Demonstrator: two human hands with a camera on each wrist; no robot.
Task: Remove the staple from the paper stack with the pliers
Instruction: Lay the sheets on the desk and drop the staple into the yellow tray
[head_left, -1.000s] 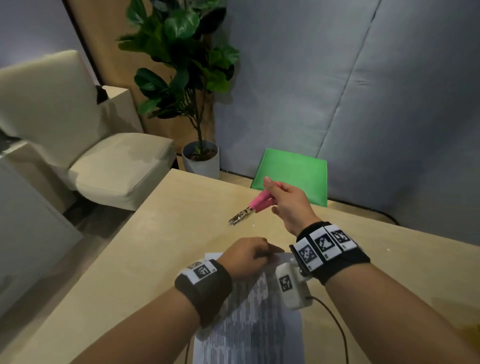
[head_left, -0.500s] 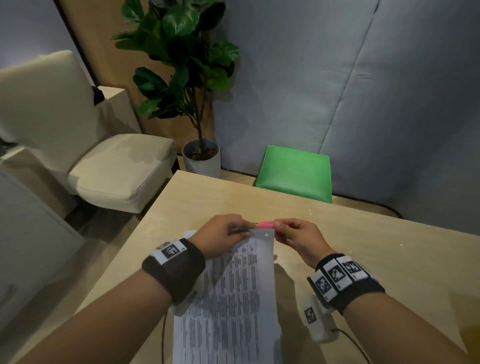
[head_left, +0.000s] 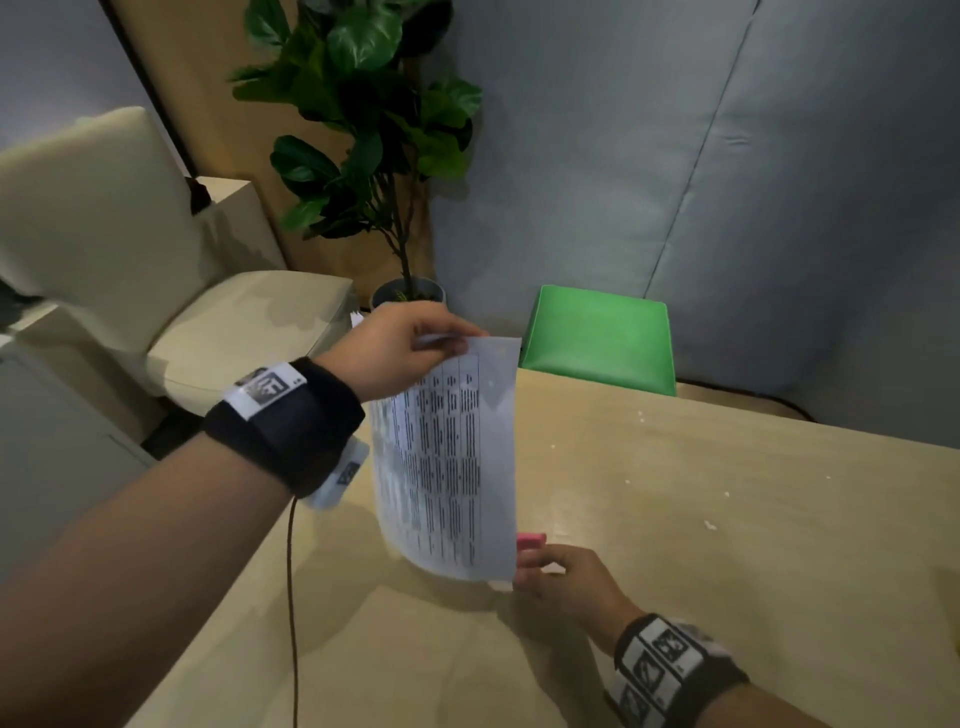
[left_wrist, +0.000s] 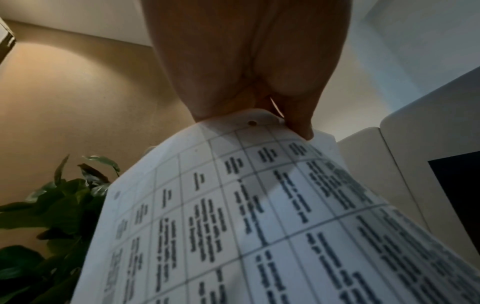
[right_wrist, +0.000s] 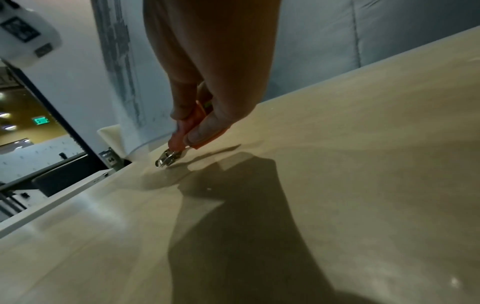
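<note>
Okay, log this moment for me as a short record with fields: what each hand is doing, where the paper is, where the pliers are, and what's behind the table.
left hand: left hand pinches the top edge of the paper stack
paper: lifted, hanging curved over the table
right hand: right hand holds the pliers by the pink handles
pliers: metal tip low, near the table; staple not visible
background: green stool, potted plant, cream chair
</note>
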